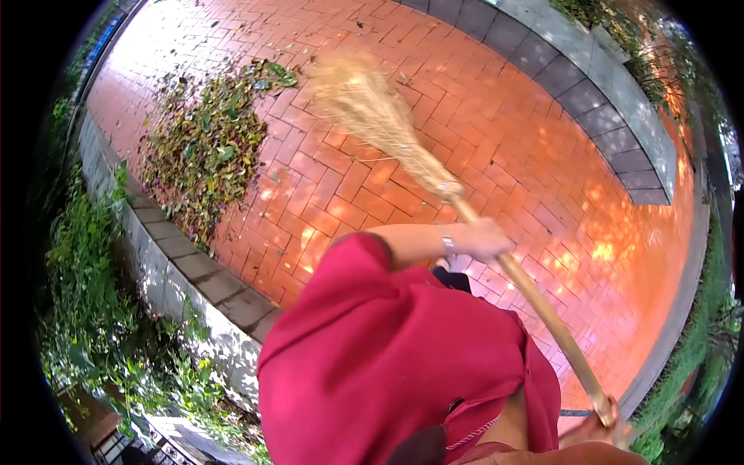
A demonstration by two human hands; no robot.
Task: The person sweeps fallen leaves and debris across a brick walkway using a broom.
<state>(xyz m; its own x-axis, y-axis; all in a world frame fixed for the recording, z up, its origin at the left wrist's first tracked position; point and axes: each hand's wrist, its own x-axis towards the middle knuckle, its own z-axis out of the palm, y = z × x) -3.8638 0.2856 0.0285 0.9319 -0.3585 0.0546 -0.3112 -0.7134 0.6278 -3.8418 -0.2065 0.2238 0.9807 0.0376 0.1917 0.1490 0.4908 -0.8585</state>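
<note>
A person in a dark red top [403, 349] holds a long straw broom [434, 175] in both hands over a red brick pavement [496, 147]. The left hand [484, 239], with a silver band [448, 244] at its wrist, has its fingers closed around the handle [552, 319] a little below the place where the straw is bound to it. The right hand [606, 425], low and near the edge of the view, grasps the handle close to its far end, its fingers partly cut off from sight by the person's own body.

The broom slants from the right hand up toward the upper left, the straw head [368, 105] foremost. The head is blurred, and whether its tips touch the bricks cannot be told.

Left of the straw, well apart from both hands, lies a wide pile of leaves [205, 143], green, yellow and brown, with loose leaves scattered above it. The pile reaches down to a low wall [182, 248], beyond which green plants [85, 287] grow. At the upper right a grey stone ledge [577, 81] curves around the paving, where patches of sunlight fall.
</note>
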